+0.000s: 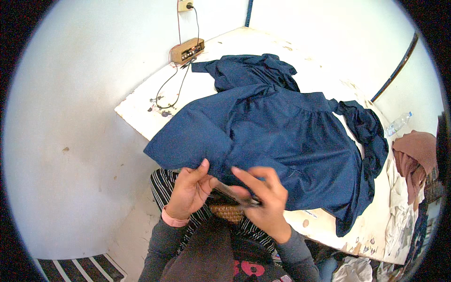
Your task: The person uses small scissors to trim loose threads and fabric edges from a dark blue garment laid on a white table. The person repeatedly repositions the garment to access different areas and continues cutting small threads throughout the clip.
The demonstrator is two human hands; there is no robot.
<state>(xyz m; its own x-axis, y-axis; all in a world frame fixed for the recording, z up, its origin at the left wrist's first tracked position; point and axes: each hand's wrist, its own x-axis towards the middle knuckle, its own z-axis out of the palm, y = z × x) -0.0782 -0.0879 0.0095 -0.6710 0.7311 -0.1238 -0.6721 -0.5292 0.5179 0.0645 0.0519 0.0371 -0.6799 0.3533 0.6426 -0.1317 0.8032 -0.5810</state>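
A navy blue garment (282,122) with a gathered seam and long sleeves lies spread and creased, its near edge hanging toward my lap. My left hand (189,190) is closed on that near edge, the thumb on top of the cloth. In my right hand (265,199) is a slim dark metal tool (230,191), somewhat blurred, which looks like thread snips. Its narrow end points left, close to my left fingertips and just below the cloth edge. My right index finger stretches out over the garment. Whether the tool touches the cloth I cannot tell.
The garment rests on a white, stained table (141,105). At the back left stands a brown box with sockets (188,50), its black cord (162,101) looped on the tabletop. On the right are a plastic bottle (399,123), brown cloth (416,152) and white cloth (398,207).
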